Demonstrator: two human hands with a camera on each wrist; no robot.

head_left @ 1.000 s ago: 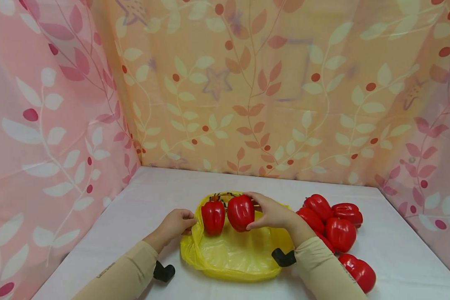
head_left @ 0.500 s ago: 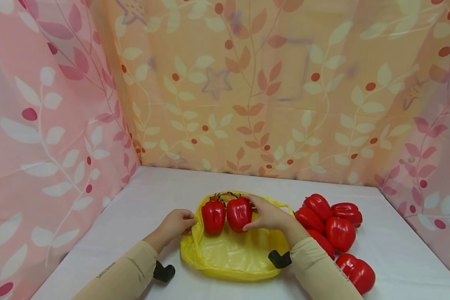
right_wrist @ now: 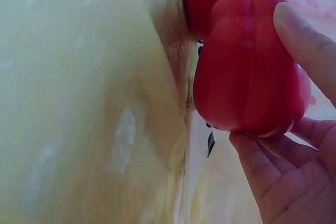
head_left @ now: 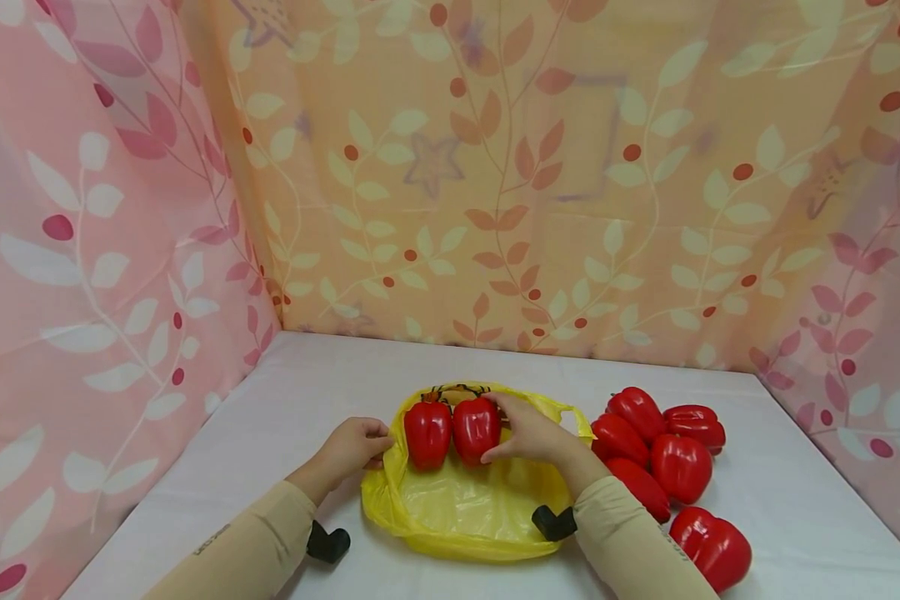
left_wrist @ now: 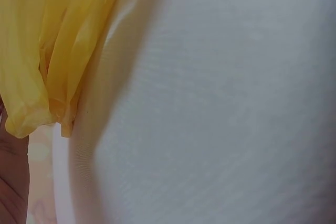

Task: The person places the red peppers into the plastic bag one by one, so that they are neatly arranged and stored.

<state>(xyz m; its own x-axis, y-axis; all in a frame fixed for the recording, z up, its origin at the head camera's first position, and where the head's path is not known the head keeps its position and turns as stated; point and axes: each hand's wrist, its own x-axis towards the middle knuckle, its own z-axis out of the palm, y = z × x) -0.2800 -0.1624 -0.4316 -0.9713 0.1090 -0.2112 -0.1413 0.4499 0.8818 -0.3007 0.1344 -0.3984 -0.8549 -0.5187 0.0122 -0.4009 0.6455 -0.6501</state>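
Observation:
My left hand [head_left: 348,447] pinches the left edge of a yellow plastic bag [head_left: 465,504] that lies spread open on the table; in the left wrist view the gathered bag [left_wrist: 68,35] hangs at the upper left, with a sliver of hand beside it. My right hand [head_left: 528,433] grips a red bell pepper [head_left: 476,431] from its right side, thumb in front and fingers behind, inside the bag's opening. Left of it, close beside, another red bell pepper [head_left: 427,435] sits in the bag. The right wrist view shows the gripped pepper [right_wrist: 249,72] between thumb and fingers.
Right of the bag, several red bell peppers [head_left: 681,469] lie in a cluster on the white table [head_left: 330,375], one pepper [head_left: 711,548] nearer the front edge. Black wrist pieces [head_left: 553,523] stick out below both forearms. Patterned curtains [head_left: 450,208] enclose the back and sides.
My right hand has moved slightly left with its pepper, bringing it closer to the other pepper in the bag. The left hand keeps its place on the bag's edge.

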